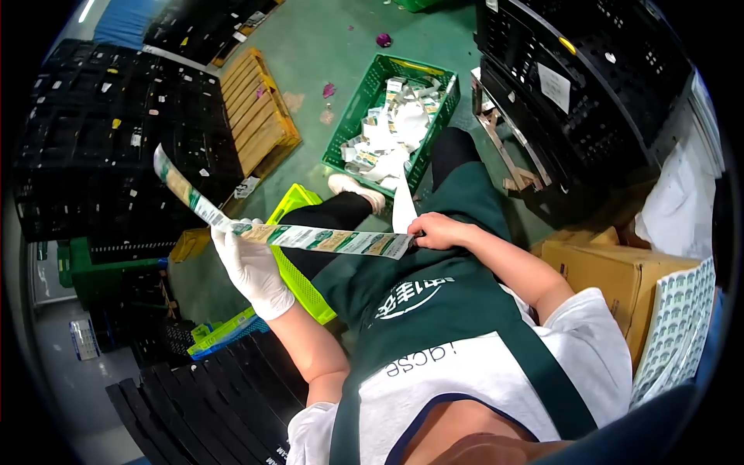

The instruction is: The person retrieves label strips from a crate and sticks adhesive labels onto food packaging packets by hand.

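Note:
A long strip of printed labels (325, 239), green, tan and white, stretches across in front of my body. My left hand (249, 267), in a white glove, is closed on the strip, and its free end curls up beyond the fingers to the upper left. At the other end of the strip my right hand (439, 232), bare, has its fingers pinched together. A white paper tail (404, 206) hangs from there towards the green crate (339, 143). Inside that crate lies a heap of crumpled label strips and white paper (397, 128).
Black crates (124, 139) are stacked at the left, near a wooden pallet (260, 112). More black crates (597, 85) stand at the upper right. A bright green crate (306, 291) is beside my leg. On the right are a cardboard box (597, 279) and printed label sheets (673, 329).

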Action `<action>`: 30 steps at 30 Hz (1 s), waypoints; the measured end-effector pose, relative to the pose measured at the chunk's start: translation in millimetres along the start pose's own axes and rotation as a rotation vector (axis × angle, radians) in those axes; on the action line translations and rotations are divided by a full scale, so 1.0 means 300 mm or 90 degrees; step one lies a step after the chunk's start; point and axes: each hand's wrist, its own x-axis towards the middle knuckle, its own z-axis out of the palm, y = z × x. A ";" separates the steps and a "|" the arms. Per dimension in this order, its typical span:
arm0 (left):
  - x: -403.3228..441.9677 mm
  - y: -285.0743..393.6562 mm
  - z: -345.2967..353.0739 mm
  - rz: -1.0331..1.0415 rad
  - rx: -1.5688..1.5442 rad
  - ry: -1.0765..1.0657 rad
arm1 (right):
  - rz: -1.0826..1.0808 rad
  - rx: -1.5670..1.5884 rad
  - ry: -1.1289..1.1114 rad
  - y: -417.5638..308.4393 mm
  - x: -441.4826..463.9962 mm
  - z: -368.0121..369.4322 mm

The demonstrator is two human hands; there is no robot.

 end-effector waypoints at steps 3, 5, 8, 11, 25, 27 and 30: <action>-0.052 -0.010 -0.057 -0.054 0.050 0.088 | 0.028 -0.125 -0.027 0.017 0.013 0.021; -0.014 -0.041 -0.232 -0.245 -0.444 -0.104 | 0.031 -0.122 -0.008 0.006 -0.003 -0.004; 0.067 -0.024 -0.259 -0.178 -0.250 -0.218 | 0.027 -0.141 0.006 -0.041 0.004 -0.025; 0.097 -0.044 -0.224 -0.091 -0.050 -0.146 | 0.059 -0.157 0.003 -0.072 -0.005 -0.043; 0.123 -0.286 0.211 -0.091 0.230 -0.431 | -0.069 -0.188 0.746 -0.839 -0.605 -0.287; 0.083 -0.305 0.238 -0.191 0.145 -0.443 | 0.154 -0.231 0.866 -1.040 -0.778 -0.282; 0.033 -0.341 0.242 -0.220 0.091 -0.476 | 0.283 -0.473 1.133 -1.083 -1.072 -0.319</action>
